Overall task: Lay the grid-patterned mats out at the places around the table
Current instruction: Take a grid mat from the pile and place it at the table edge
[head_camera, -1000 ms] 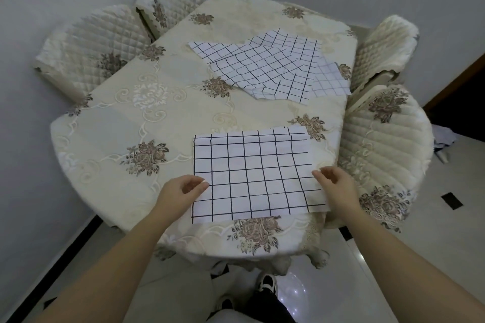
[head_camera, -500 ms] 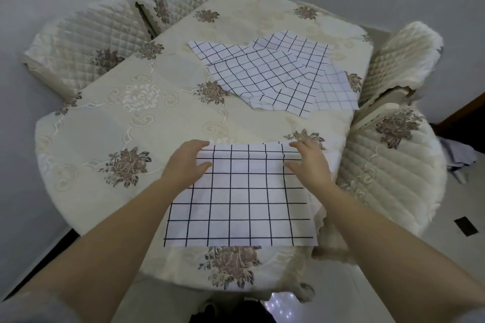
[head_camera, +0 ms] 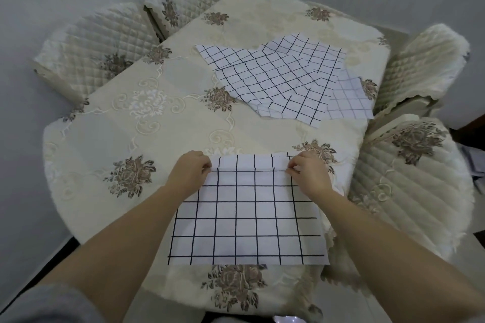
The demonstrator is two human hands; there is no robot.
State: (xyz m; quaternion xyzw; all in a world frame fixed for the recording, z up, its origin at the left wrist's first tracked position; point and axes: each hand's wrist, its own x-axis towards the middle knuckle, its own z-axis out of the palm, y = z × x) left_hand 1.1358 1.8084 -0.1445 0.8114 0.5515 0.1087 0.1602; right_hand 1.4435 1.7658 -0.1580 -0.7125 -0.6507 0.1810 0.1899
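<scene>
A table [head_camera: 110,139] with a cream flowered cloth stands in the middle, and everything here I place by it. At its near edge one mat [head_camera: 246,217] lies flat, white with a black grid, and its near side reaches almost to the table's rim. The far strip of this mat looks a little raised or folded over, along a crease between the two hands.

The left hand [head_camera: 190,172] is at the mat's far left corner, fingers closed and pinching the fabric there. The right hand [head_camera: 307,172] is at the far right corner, also with the fingertips pinched narrow on the mat's edge. Both forearms reach over the near side of the table, one at each side of the mat.

Toward the far right part of the table a pile of mats [head_camera: 283,78] lies in disorder, several sheets overlapping at different angles, well apart from the near mat. How many sheets are there I cannot tell.

Quilted chairs [head_camera: 91,44] stand close around the table, two at its left far side and two at its right side.
</scene>
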